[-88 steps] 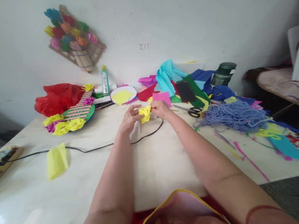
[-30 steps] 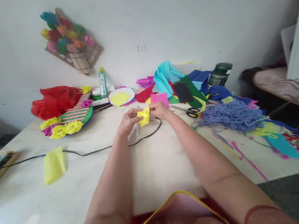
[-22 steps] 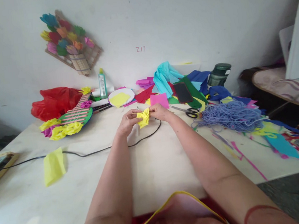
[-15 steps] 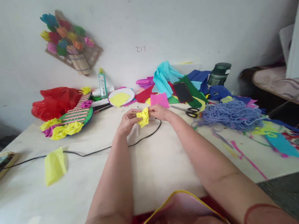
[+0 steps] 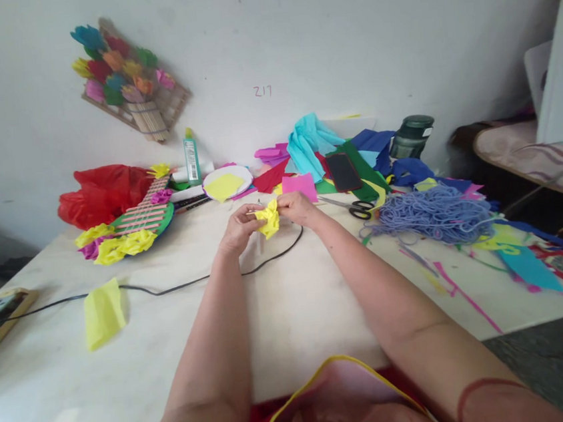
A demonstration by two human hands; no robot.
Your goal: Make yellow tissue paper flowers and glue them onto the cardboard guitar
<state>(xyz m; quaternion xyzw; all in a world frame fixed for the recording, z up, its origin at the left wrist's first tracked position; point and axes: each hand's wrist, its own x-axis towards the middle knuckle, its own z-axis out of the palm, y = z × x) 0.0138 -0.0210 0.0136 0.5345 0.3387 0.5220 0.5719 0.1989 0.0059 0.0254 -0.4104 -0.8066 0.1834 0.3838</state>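
Note:
My left hand (image 5: 239, 225) and my right hand (image 5: 297, 208) meet over the middle of the white table (image 5: 291, 304), both pinched on a crumpled yellow paper flower (image 5: 268, 218) held between them just above the surface. A thin stick pokes out of the paper towards my left fingers. A black cable (image 5: 179, 285) runs across the table just under my hands.
A loose yellow paper sheet (image 5: 103, 313) lies at the left. Behind are a green craft board with yellow paper flowers (image 5: 130, 230), a red bag (image 5: 101, 190), a glue bottle (image 5: 190, 157), a white plate (image 5: 228, 181), scissors (image 5: 356, 210), a phone (image 5: 344, 171), blue yarn (image 5: 433, 214) and coloured paper scraps.
Both hands stay closed on the yellow paper flower and have only shifted slightly while working it. The camera view has drifted a little.

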